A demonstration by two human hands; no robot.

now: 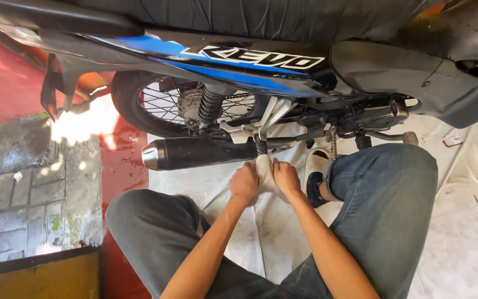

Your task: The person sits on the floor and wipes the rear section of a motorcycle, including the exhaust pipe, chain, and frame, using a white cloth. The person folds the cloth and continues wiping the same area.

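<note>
Hands meet just below the long black cylindrical exhaust muffler (195, 153) of a blue-and-black motorcycle (222, 61): the left hand (244, 183) and the right hand (286, 177) both clench a crumpled white cloth (263, 169) between them. The cloth touches the muffler's underside near the black ribbed footpeg (260, 146). Knees in grey jeans (394, 205) flank a white floor sheet (466, 232).

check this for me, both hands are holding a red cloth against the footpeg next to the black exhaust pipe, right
Not quite: the cloth is white, not red, as the head view shows. The rest holds: the left hand and the right hand both grip it, pressed up against the footpeg beside the black exhaust pipe.
</note>
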